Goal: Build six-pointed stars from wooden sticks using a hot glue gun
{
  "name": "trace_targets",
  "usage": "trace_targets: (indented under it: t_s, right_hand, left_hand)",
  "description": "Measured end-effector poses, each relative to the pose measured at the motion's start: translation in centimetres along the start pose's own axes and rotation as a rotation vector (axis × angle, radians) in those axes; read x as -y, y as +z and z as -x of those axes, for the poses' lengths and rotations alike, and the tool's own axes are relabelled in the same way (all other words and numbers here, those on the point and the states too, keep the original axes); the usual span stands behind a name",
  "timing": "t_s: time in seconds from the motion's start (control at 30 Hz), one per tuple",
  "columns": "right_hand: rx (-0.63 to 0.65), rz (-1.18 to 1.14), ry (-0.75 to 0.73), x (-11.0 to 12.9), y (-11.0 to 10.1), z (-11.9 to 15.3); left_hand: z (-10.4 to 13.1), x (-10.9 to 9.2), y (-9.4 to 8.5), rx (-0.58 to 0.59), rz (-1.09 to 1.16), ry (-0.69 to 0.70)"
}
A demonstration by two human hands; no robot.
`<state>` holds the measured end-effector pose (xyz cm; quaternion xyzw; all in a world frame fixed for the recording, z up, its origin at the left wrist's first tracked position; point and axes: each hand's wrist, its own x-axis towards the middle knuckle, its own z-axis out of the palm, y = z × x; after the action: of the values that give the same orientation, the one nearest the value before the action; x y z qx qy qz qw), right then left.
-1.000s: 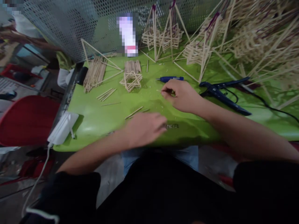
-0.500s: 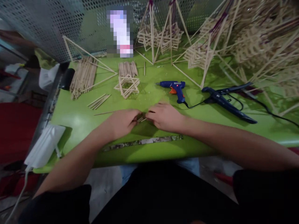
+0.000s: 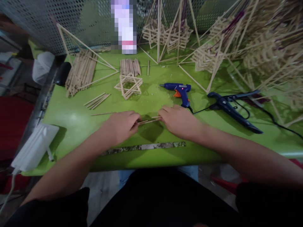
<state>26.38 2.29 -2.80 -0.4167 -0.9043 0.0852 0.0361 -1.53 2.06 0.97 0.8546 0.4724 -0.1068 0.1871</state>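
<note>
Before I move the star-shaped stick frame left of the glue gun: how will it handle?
The star-shaped stick frame is probably light: thin sticks around an open middle. Pushed, it should slide rather than roll, being low with jutting points. Corners may be fragile, since slim sticks meet only at small crossings.

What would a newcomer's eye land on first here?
Probably the blue glue gun, its red light glowing, just beyond the right hand. Next, the mass of stick frames crowding the far right of the table. Then the small stick star, left of the glue gun.

Matt wooden sticks (image 3: 150, 121); smooth, glossy tabletop (image 3: 71, 121), probably plastic.
</note>
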Motion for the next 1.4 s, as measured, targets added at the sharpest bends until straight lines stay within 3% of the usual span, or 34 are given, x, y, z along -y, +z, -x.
trace_targets:
  t_s: [0.07,0.23,0.3,0.77,0.9,1.0,1.07,1.17,1.4]
  right_hand:
    - [-0.055,-0.247,0.096,-1.0,-0.5,0.5]
    - [-0.074,-1.338,0.319,-3.0,-1.5,0.8]
    - [-0.072,-1.555,0.382,-3.2,-1.6,0.6]
    - [-0.095,-1.685,0.444,-3.1,-1.3,0.4]
    - [-0.197,-1.436,0.431,-2.8,-1.0,0.6]
    - [-0.346,-0.952,0.295,-2.5,-0.5,0.3]
    - [-0.37,-0.621,0.155,-2.0,-0.1,-0.1]
    - [-0.273,-0.295,0.034,-0.9,0.3,-0.8]
    - [-0.011,0.041,0.082,0.2,0.1,-1.4]
  left_hand:
    - [-0.3,-0.1,0.2,-0.018,-0.03,0.024]
    - [-0.9,0.0,0.9,-0.079,-0.06,0.069]
    - [-1.0,0.0,1.1,-0.095,-0.051,0.07]
    - [-1.0,-0.7,1.1,-0.062,0.0,-0.026]
    - [-1.5,-1.2,1.5,-0.091,0.044,-0.083]
    - [-2.0,-1.6,2.1,-0.144,0.038,-0.141]
    - [-2.1,-1.6,2.3,-0.18,0.041,-0.156]
    - [-1.6,-1.6,2.4,-0.201,0.058,-0.134]
    - [-0.4,-1.2,1.5,-0.146,0.062,-0.082]
